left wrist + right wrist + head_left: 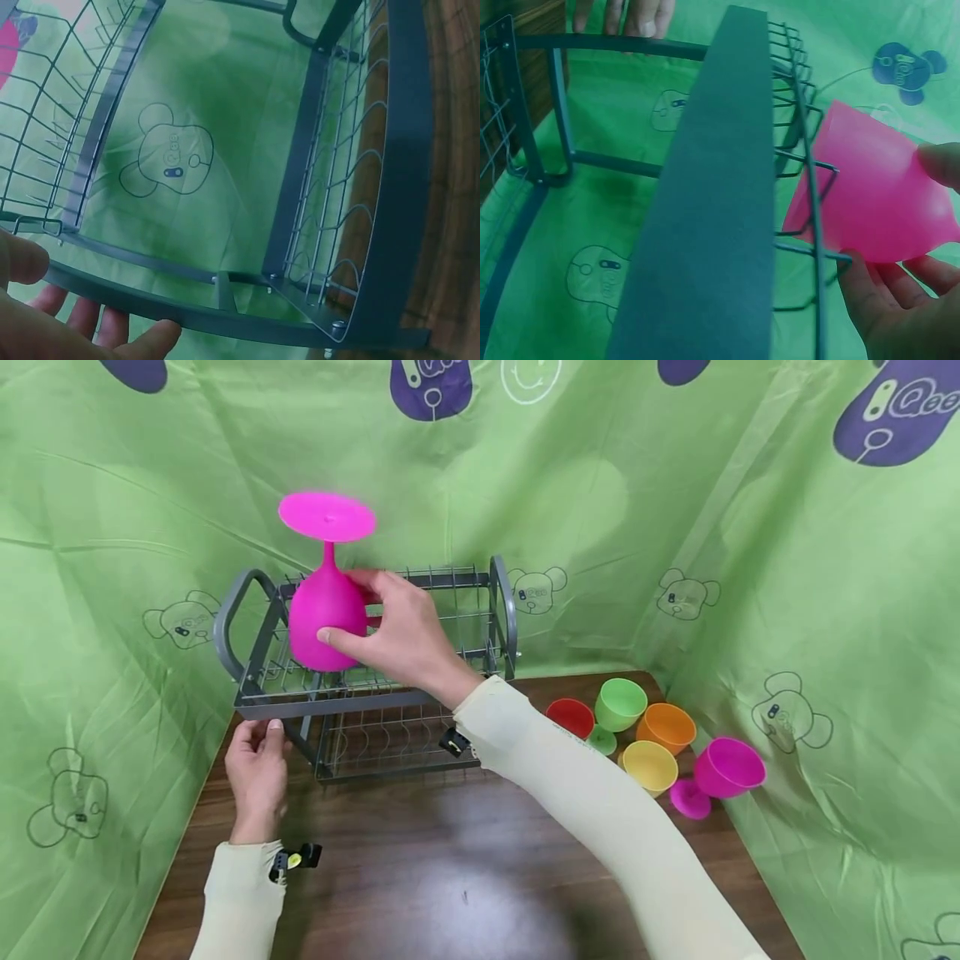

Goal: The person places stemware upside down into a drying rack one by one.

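My right hand (408, 631) holds a bright pink goblet (327, 618) by its bowl, upside down with the round foot on top. Thumb and fingers lie on opposite sides of the bowl. In the right wrist view the goblet (877, 187) has its rim right beside the wires of the upper tier. A two-tier grey metal dish rack (337, 703) stands under it at the back. Low at the rack's left end, my left hand (257, 768) grips the side frame. The left wrist view shows its fingers (112, 326) curled behind the frame bar (187, 315).
To the right on the dark wooden table (420, 860) stand a red goblet (570, 717), a green goblet (621, 703), an orange goblet (666, 727), a yellow goblet (649, 766) and a tilted pink goblet (729, 767). Green printed cloth (585, 527) walls the back and sides.
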### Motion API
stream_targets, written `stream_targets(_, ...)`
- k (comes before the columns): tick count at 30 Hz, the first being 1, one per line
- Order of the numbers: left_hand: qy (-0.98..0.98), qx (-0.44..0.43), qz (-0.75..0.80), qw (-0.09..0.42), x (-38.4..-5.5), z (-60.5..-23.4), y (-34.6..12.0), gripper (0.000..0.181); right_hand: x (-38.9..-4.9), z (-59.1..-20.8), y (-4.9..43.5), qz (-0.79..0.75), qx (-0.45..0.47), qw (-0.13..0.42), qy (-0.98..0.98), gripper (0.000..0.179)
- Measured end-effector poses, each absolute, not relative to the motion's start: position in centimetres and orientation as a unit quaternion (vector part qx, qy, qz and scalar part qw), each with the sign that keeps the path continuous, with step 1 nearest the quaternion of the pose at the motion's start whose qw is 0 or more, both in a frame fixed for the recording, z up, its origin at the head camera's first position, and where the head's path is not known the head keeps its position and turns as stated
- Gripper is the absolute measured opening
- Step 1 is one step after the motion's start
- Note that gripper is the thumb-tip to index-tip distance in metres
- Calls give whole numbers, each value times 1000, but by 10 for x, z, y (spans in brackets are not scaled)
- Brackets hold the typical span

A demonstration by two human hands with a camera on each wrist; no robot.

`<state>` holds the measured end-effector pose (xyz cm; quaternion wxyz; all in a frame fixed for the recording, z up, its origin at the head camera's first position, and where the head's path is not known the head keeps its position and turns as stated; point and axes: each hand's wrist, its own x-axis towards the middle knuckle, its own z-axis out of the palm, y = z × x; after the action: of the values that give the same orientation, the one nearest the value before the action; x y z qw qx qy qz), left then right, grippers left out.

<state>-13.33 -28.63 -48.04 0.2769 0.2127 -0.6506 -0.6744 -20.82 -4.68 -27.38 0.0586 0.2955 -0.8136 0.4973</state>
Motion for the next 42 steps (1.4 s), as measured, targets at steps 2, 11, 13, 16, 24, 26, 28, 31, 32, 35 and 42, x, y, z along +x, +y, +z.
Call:
stream_targets(2, -654, 214, -668, 283, -134, -482, -289, 11, -211, -274, -54, 492, 291, 51, -819, 72)
stream_targets(11, -668, 240, -644, 286, -138, -483, -297, 12, -225, -266, -85, 452, 274, 34, -848, 70)
stream_targets(13, -677, 244, -635, 280, -139, -484, -296, 12, -228, -266, -91, 441, 269, 34, -856, 68)
stream_targets(16, -691, 243, -625, 271, -141, -484, -296, 11, -233, -267, -100, 425, 261, 34, -866, 68)
stream_targets(24, -689, 241, -631, 263, -141, -483, -295, 7, -244, -274, -118, 395, 247, 22, -885, 68)
stream_targets(26, -692, 238, -629, 262, -141, -482, -295, 7, -246, -276, -120, 393, 244, 18, -887, 67)
stream_targets(28, -695, 233, -627, 262, -142, -482, -295, 7, -248, -279, -122, 392, 241, 16, -888, 66)
stream_targets(31, -697, 226, -626, 268, -143, -482, -295, 9, -251, -283, -124, 388, 238, 12, -890, 65)
stream_targets(32, -695, 225, -627, 270, -143, -481, -295, 9, -252, -284, -125, 387, 238, 10, -891, 65)
stream_targets(35, -689, 224, -633, 271, -143, -481, -295, 9, -254, -285, -126, 380, 236, 3, -894, 68)
stream_targets(42, -689, 225, -634, 269, -142, -480, -295, 8, -254, -284, -128, 374, 234, -7, -897, 69)
